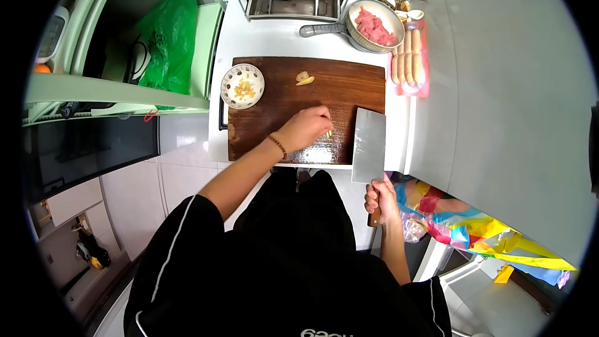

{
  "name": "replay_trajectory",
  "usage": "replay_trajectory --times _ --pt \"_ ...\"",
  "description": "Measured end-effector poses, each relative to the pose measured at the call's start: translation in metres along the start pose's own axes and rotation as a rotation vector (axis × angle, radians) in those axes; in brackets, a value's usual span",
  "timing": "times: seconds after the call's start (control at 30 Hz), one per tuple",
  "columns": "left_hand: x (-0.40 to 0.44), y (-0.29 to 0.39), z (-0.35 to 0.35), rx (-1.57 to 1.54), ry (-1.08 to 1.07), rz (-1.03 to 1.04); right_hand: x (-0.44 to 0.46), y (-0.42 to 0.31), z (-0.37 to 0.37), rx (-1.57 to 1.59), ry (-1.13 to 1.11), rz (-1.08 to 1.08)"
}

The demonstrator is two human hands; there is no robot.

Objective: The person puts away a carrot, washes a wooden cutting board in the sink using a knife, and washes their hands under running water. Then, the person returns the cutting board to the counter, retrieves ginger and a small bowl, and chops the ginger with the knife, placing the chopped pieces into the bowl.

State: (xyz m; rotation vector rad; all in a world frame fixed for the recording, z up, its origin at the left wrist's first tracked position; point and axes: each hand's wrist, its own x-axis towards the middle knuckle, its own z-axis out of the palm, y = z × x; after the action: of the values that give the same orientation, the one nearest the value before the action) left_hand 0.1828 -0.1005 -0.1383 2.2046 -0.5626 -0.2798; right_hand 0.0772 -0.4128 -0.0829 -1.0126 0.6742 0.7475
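Observation:
My right hand (384,200) is wrapped round the wooden handle of a cleaver (369,146). Its wide blade lies over the right front corner of the brown cutting board (268,131). Over the middle of the board, my left hand (309,126) has its fingers pinched together at a small pale-yellow piece of what looks like ginger (329,133), partly hidden by the fingertips. Farther back on the board lie a few larger yellowish pieces (304,79). At the board's left back corner stands a patterned bowl (226,95) with small chopped yellow bits (244,89) in it.
Behind the board, a pan (353,34) holds raw pink meat (373,26). A pack of sausages (409,59) lies to the right, beside the grey wall. A metal rack (293,5) stands at the back. On the left shelf hangs a green plastic bag (168,43).

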Motion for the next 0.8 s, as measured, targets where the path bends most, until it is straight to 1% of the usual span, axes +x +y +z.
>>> replay_trajectory --times 0.03,0.13,0.17,0.27,0.3,0.4,0.43,0.53,0.57,0.67,0.7,0.8 --pt "0.005 -0.001 -0.003 0.121 -0.004 0.162 -0.002 -0.003 -0.001 0.001 -0.008 -0.007" --pt "0.017 -0.003 -0.013 0.280 -0.069 0.383 -0.008 -0.005 -0.002 -0.030 0.032 -0.025" --pt "0.020 -0.007 -0.014 0.237 -0.096 0.406 -0.008 -0.002 -0.005 -0.047 0.044 -0.027" --pt "0.026 -0.017 -0.013 0.275 -0.244 0.365 -0.008 0.001 0.003 -0.143 0.071 -0.068" --pt "0.022 -0.017 -0.008 0.200 -0.226 0.281 -0.004 0.005 0.005 -0.205 0.122 -0.109" --pt "0.004 0.007 0.000 0.094 -0.108 -0.068 0.001 0.017 0.017 -0.517 0.161 -0.333" --pt "-0.005 0.010 0.007 0.033 0.008 -0.104 0.000 0.017 0.021 -0.649 0.181 -0.365" --pt "-0.025 0.011 0.016 0.023 0.200 -0.142 0.003 0.020 0.036 -1.106 0.260 -0.644" --pt "-0.032 0.013 0.017 0.026 0.268 -0.194 0.002 0.020 0.044 -1.124 0.296 -0.590" --pt "-0.049 0.008 0.023 0.129 0.358 -0.150 0.011 0.034 0.050 -1.297 0.354 -0.645" --pt "-0.052 0.008 0.027 0.176 0.422 -0.142 0.012 0.037 0.052 -1.305 0.336 -0.643" --pt "-0.058 -0.003 0.036 0.170 0.426 -0.161 0.014 0.043 0.062 -1.331 0.319 -0.648"
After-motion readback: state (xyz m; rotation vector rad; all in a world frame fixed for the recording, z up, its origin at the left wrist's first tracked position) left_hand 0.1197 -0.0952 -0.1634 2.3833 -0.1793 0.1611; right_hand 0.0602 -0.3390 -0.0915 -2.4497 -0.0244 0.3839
